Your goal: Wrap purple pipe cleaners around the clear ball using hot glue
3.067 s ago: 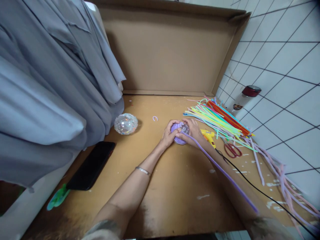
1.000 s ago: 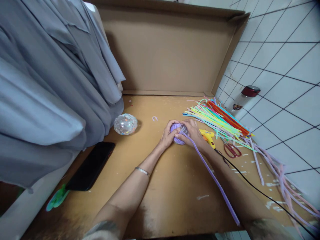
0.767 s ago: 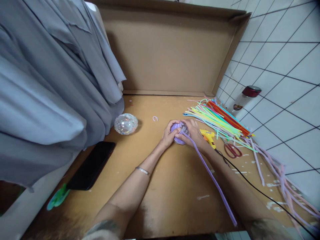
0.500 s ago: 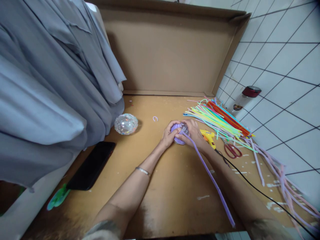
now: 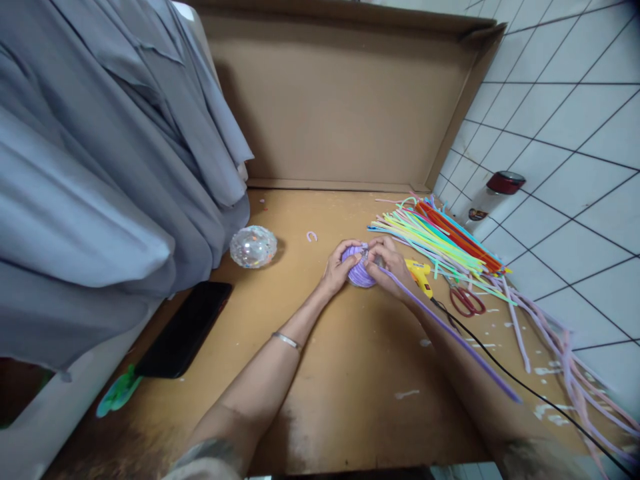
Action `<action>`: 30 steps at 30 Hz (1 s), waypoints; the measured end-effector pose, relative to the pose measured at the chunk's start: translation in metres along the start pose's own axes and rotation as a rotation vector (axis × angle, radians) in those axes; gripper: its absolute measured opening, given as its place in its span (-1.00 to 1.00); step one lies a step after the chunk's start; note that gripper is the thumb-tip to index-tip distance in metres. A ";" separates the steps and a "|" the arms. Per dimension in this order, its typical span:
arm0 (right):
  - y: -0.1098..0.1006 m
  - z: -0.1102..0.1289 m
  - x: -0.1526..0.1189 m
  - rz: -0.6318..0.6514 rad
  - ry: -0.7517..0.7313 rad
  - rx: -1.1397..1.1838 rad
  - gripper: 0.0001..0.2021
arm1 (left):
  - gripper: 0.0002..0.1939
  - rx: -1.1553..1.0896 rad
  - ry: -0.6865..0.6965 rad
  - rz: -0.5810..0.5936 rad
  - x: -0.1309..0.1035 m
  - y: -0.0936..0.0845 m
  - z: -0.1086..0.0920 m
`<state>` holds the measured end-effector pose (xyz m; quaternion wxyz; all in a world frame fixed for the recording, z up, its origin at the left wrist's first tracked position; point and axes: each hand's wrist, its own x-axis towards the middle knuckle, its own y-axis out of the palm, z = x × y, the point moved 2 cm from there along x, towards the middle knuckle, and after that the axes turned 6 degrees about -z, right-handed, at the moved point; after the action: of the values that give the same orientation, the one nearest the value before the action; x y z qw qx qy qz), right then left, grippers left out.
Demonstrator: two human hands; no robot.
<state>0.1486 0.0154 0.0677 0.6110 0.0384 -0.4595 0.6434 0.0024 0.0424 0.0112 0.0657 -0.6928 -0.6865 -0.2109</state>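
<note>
A tan table (image 5: 320, 400) meets cardboard (image 5: 340, 100) at the far side and a tiled wall (image 5: 585, 200) at right. Mid-table, the left hand (image 5: 339, 265) is curled around a purple ball (image 5: 359, 274); the right hand (image 5: 389, 264), fingertips together, pinches a purple strand (image 5: 453, 328) against it. The far-right jar (image 5: 490, 199) has unclear contents.

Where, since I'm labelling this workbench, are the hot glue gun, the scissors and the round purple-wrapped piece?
Hot glue gun (image 5: 423, 281): head view, on its yellow handle.
Scissors (image 5: 467, 304): head view, on the red handles.
Round purple-wrapped piece (image 5: 361, 275): head view, on its purple coils.
</note>
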 end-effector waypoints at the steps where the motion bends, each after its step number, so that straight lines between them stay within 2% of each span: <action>1: 0.000 0.000 0.000 -0.003 0.012 0.010 -0.94 | -0.68 -0.005 -0.001 0.000 0.000 0.000 0.000; 6: 0.000 -0.002 0.001 -0.032 0.081 0.089 -0.95 | -0.69 -0.045 -0.017 0.008 -0.001 0.000 -0.001; 21: 0.004 -0.005 0.000 -0.075 0.094 0.066 -0.95 | -0.71 -0.054 -0.048 -0.002 -0.001 0.000 0.000; 30: 0.006 -0.006 0.000 -0.110 0.106 0.106 -0.94 | -0.68 -0.042 -0.007 -0.002 0.000 -0.001 0.002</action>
<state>0.1465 0.0205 0.0605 0.6660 0.0619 -0.3890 0.6335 0.0017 0.0430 0.0087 0.0488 -0.6939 -0.6830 -0.2229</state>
